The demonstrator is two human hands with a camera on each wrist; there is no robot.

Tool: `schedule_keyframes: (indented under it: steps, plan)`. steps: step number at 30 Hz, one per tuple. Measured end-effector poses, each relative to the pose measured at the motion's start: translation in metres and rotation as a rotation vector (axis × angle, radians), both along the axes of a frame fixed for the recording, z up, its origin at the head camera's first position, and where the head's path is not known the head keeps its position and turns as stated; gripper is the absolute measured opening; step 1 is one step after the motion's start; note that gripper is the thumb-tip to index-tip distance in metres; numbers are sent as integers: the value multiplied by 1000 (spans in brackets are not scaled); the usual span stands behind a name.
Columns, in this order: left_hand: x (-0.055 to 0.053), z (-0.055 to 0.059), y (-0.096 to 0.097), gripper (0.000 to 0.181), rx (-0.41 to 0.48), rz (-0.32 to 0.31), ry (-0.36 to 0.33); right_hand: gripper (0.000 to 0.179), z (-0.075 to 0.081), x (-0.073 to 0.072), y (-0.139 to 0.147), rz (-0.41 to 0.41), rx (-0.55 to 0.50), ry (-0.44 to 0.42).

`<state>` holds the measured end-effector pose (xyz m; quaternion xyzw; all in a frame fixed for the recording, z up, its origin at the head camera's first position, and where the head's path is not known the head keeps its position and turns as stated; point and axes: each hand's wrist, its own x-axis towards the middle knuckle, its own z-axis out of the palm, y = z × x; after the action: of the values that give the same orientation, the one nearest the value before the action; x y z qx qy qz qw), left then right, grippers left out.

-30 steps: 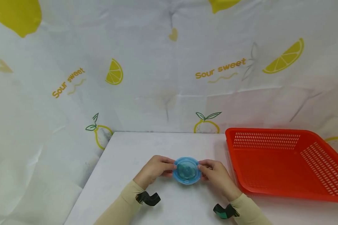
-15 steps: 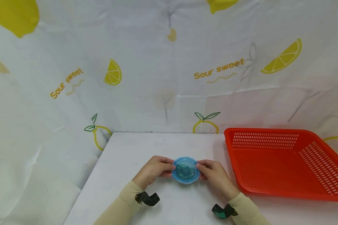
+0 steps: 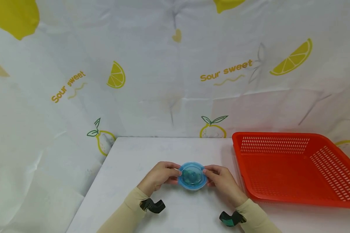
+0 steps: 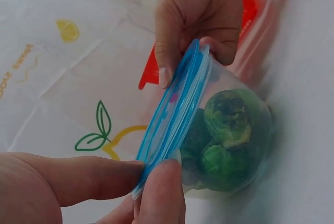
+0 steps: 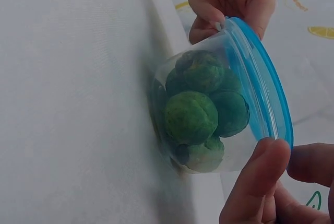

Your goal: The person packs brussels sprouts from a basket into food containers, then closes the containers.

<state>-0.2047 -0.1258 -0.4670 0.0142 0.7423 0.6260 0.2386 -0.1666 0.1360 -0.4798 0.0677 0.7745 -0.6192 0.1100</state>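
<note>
A small round see-through plastic container [image 5: 245,156] with a blue lid [image 3: 192,175] stands on the white table between both hands. Through its wall show several Brussels sprouts [image 5: 191,118]. At the rim's left side, the left hand [image 3: 161,175] pinches the lid's edge, thumb on top and fingers beneath, as the left wrist view shows. On the opposite side the right hand [image 3: 223,181] pinches the rim the same way, thumb over the blue lid. The lid lies over the container's whole mouth.
A red plastic basket [image 3: 280,174] with slotted walls stands to the right of the right hand. The white table [image 3: 145,149] ends at a lemon-print cloth [image 3: 163,81] behind and to the left. Black wrist mounts [image 3: 153,205] sit on the sleeves.
The head view has shifted slightly, so everything sits a little further left than a second ago. Both hands keep their grip on the lidded container.
</note>
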Motion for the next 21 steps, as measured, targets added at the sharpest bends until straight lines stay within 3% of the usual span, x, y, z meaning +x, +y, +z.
schedule_keyframes:
  steps: [21]
  plan:
    - [-5,-5,-2,39,65,-60,-29,32,-2,-1,1,37,-8,38]
